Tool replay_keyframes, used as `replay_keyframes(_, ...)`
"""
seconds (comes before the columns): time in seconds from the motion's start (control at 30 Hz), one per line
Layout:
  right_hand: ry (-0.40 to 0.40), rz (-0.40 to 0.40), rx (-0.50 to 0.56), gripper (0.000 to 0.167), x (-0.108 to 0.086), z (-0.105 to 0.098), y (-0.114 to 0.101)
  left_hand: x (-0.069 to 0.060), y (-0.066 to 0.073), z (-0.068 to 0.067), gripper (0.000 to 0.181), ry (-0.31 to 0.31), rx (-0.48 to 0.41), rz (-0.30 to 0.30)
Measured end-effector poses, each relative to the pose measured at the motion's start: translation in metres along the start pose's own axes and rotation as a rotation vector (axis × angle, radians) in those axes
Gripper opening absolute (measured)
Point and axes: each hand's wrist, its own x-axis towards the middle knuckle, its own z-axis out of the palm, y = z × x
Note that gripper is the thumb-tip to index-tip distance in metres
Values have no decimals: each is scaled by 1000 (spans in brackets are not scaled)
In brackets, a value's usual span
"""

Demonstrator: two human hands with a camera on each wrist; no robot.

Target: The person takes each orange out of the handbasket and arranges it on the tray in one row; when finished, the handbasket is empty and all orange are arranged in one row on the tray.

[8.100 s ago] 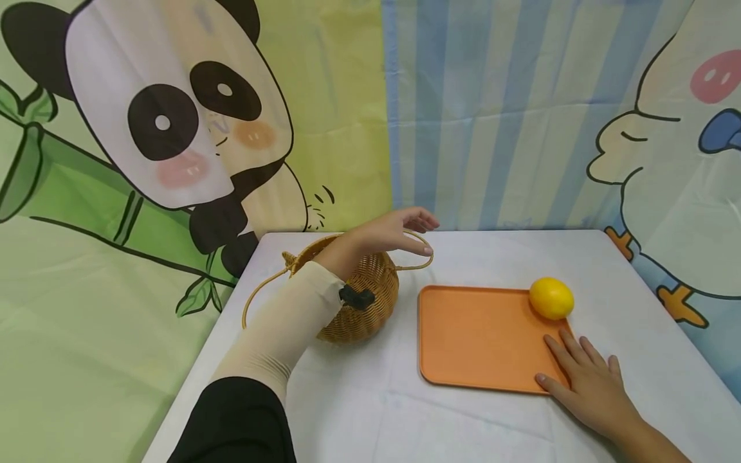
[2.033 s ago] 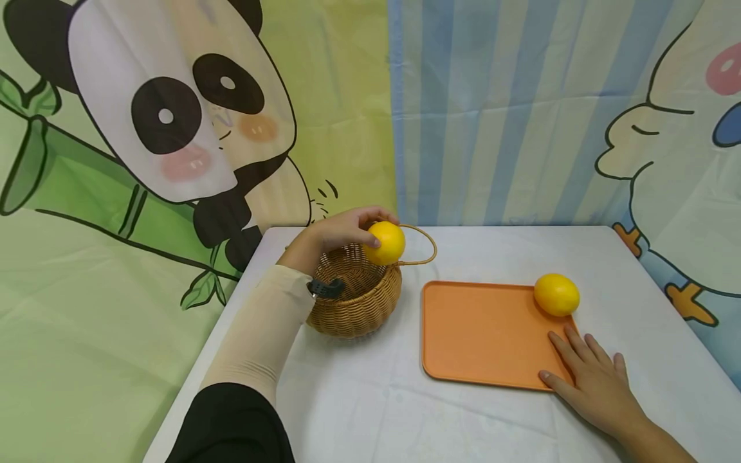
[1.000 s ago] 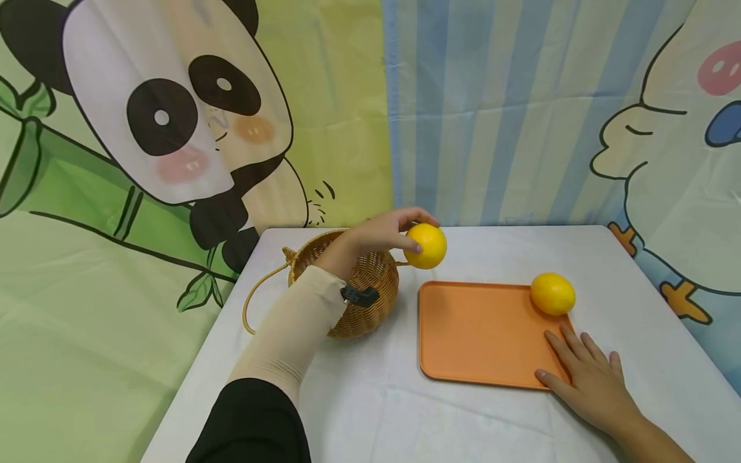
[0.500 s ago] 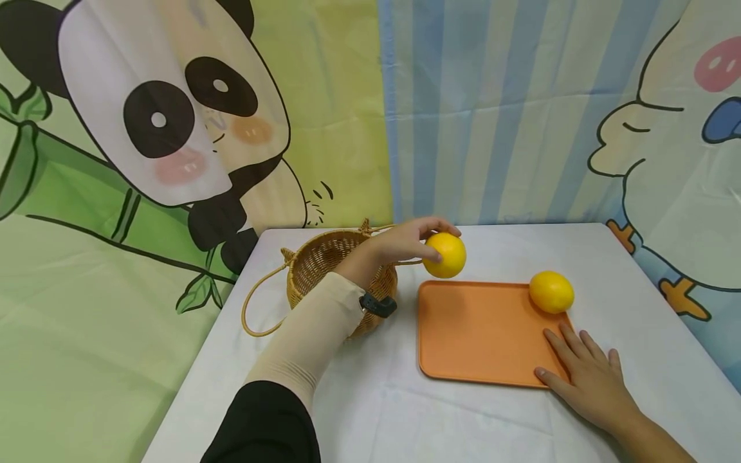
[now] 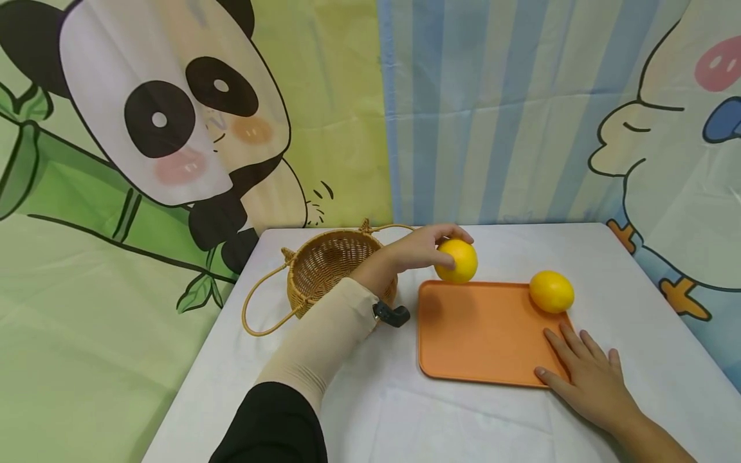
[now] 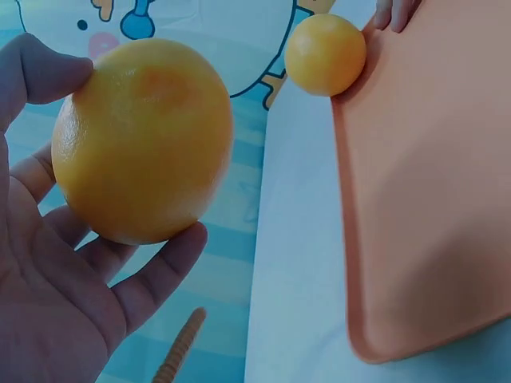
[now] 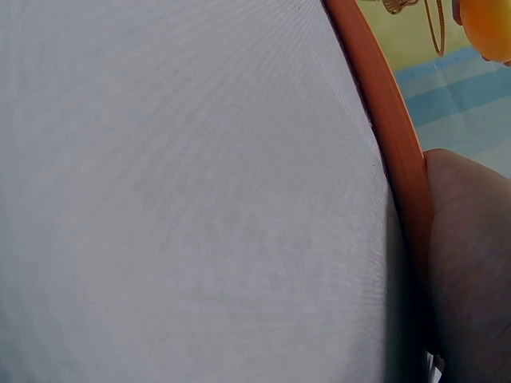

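Note:
My left hand grips a yellow lemon between thumb and fingers, held up by the far left corner of the orange tray. In the left wrist view this lemon shows close up, with fingertips beneath it and the thumb at its side. A second lemon sits at the tray's far right corner. Straight, spread fingers of my right hand rest on the tray's right edge. The right wrist view catches part of that hand against the tray rim.
To the left of the tray stands a round wicker basket, partly covered by my left forearm. Its thin looped handle spreads out on the left side. A white cloth covers the table, and a printed curtain hangs behind it.
My left hand has lifted the lemon from the basket's mouth and carried it right, to the tray's far left corner. The right hand, tray and second lemon stay in place.

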Motion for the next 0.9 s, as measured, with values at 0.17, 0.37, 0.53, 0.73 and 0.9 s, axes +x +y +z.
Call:
replay_keyframes(0.17, 5, 4, -3, 99, 1, -1, 0, 6, -2, 10, 54, -4, -54, 2)
replay_keyframes(0.37, 10, 7, -16, 99, 2, 0, -1, 11, -6, 23, 55, 18, -59, -19)
replay_keyframes(0.53, 11, 1, -18, 98, 2, 0, 0, 14, -13, 37, 54, 21, -120, -74)
replay_keyframes(0.73, 7, 3, -23, 99, 1, 2, 1, 19, -25, 50, 52, 44, -147, -98)
replay_keyframes(0.9, 10, 5, -20, 99, 0, 2, 1, 22, -37, 58, 54, 63, -132, -117)
